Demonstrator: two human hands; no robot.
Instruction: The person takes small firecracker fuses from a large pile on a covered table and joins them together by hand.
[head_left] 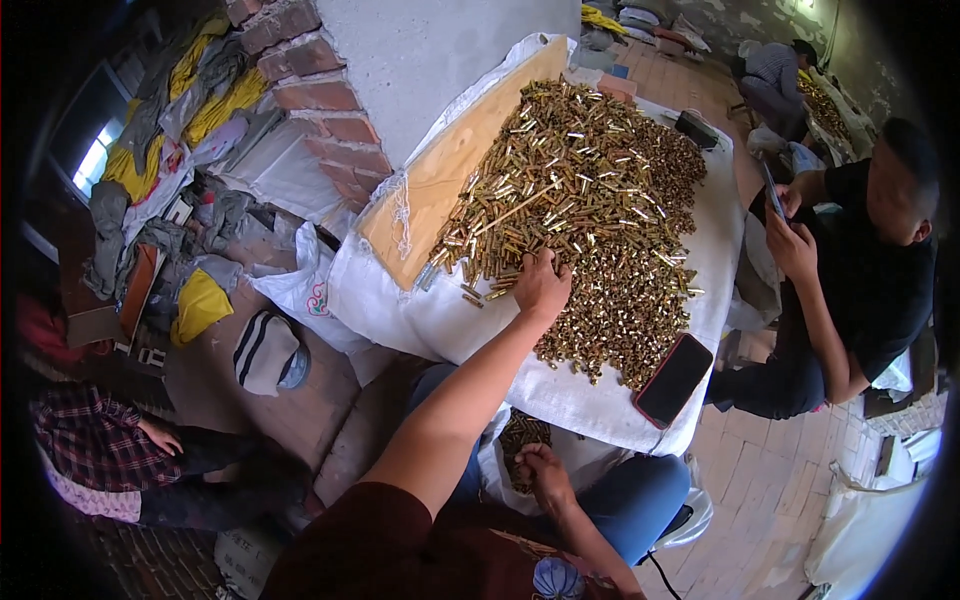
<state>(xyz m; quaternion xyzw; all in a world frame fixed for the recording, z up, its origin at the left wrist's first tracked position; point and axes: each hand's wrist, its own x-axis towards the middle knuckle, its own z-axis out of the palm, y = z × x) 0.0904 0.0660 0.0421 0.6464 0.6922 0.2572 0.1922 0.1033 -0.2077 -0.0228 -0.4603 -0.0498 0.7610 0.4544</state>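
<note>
A wide heap of small brass-coloured metal pieces (590, 170) covers much of a table spread with a white cloth (470, 335). Long, thin cylinders lie mostly on its left and far part; shorter, nut-like bits (610, 325) gather at the right and near side. At the heap's near left edge, my left hand (543, 285) reaches down with bent fingers, their tips among the pieces; what they grip is not plain. Lower, by my knees, my right hand (545, 475) is closed beside an open white bag holding more brass-coloured pieces (522, 440). Its grip hides whatever it holds.
A wooden board (410, 225) edges the table's left side, and a thin stick (515, 207) lies on the heap. A phone (674, 380) rests at the near right corner. To the right sits a person (850, 260) holding a phone; another person's sleeve (85, 435) shows at left.
</note>
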